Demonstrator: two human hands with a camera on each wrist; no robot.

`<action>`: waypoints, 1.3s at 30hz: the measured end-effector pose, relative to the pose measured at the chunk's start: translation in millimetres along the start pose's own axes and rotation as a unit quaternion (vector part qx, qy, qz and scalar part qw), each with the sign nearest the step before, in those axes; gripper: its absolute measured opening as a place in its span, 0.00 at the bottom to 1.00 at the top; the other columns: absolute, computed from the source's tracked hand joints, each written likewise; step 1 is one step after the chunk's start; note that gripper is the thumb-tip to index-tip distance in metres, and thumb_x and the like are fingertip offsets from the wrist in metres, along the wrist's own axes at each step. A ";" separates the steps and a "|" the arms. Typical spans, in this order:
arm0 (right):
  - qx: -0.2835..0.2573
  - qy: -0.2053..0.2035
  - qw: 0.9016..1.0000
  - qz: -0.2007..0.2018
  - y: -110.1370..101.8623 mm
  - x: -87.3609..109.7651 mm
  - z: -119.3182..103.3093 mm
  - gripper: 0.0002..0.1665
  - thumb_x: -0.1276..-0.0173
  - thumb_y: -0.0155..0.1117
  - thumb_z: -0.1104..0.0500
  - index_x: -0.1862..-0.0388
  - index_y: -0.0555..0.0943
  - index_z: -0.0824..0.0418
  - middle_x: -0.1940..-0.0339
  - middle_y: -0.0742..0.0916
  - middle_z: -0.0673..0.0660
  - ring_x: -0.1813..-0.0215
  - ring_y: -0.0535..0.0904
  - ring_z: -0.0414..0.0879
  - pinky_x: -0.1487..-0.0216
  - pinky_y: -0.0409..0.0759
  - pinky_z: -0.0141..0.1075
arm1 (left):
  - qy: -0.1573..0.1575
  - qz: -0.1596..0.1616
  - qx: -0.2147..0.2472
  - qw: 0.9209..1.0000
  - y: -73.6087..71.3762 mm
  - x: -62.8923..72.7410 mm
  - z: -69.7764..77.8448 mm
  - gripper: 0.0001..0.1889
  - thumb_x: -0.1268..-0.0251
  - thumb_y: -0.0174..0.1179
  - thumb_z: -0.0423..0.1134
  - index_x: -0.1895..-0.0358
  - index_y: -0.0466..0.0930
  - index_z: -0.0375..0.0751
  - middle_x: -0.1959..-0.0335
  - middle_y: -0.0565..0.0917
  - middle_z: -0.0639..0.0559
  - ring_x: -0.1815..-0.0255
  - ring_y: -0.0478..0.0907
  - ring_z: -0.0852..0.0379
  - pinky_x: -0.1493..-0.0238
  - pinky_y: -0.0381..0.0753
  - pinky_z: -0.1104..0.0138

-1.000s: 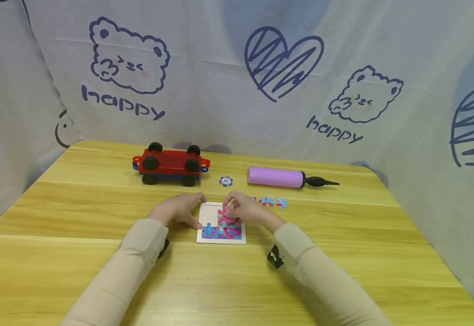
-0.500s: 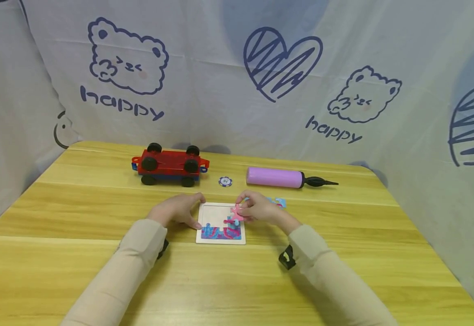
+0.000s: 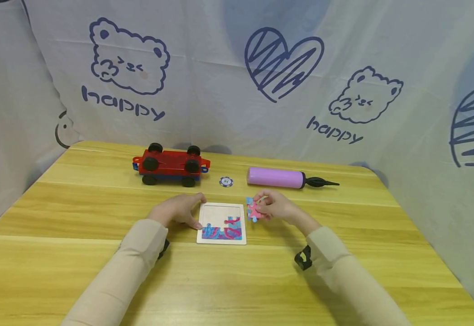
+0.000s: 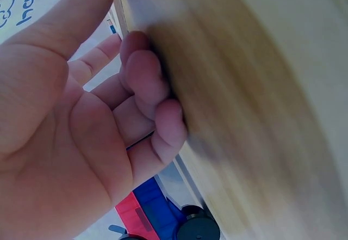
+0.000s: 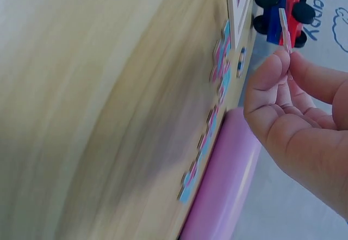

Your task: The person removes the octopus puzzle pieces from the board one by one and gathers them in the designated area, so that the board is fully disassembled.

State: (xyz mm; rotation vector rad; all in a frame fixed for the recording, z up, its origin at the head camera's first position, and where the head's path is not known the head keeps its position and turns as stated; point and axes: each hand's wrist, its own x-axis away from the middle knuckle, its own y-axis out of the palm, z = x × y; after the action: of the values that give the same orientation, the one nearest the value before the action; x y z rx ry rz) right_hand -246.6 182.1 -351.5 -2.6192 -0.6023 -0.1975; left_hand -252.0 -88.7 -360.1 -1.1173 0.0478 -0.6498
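Head view: bent right hand (image 3: 278, 206) pinches a pink cardboard-like jigsaw piece (image 3: 254, 210); relaxed left hand (image 3: 175, 209), thumb spread, touches the white square puzzle tray (image 3: 216, 214).

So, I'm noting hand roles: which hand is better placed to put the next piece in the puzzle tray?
Probably the right hand: it pinches a pink puzzle piece beside the tray. The left hand holds no piece and rests at the tray's left edge, likely better for steadying.
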 end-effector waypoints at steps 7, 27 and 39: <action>0.010 -0.005 1.000 0.014 -16.4 6.5 9.7 0.12 0.36 0.51 0.73 0.54 0.67 0.74 0.77 0.77 0.56 0.77 0.72 0.42 0.74 0.73 0.33 | 0.001 0.002 -0.001 1.000 -0.5 1.1 0.3 0.35 0.55 0.68 0.47 0.42 0.63 0.41 0.47 0.71 0.38 0.50 0.68 0.46 0.44 0.62 0.52; 0.035 0.032 0.998 0.029 -31.4 1.9 31.2 0.11 0.39 0.52 0.75 0.57 0.70 0.77 0.78 0.77 0.56 0.81 0.72 0.40 0.77 0.75 0.31 | -0.005 0.002 0.005 1.000 0.4 -0.1 0.8 0.35 0.55 0.68 0.47 0.42 0.63 0.42 0.49 0.71 0.40 0.54 0.67 0.48 0.44 0.62 0.53; 0.053 0.066 0.996 0.039 -28.4 -3.6 29.4 0.09 0.39 0.53 0.74 0.59 0.71 0.75 0.79 0.77 0.57 0.81 0.73 0.41 0.79 0.75 0.31 | -0.005 0.001 0.003 1.000 0.1 -0.3 -0.4 0.35 0.55 0.68 0.47 0.42 0.63 0.42 0.51 0.71 0.41 0.55 0.66 0.48 0.45 0.63 0.53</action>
State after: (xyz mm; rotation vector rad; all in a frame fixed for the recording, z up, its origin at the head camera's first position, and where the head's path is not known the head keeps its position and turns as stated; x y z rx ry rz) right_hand -261.3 217.0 -367.4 -2.4983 -0.4522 -0.3024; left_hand -252.4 -88.8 -360.5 -1.1144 0.0390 -0.6418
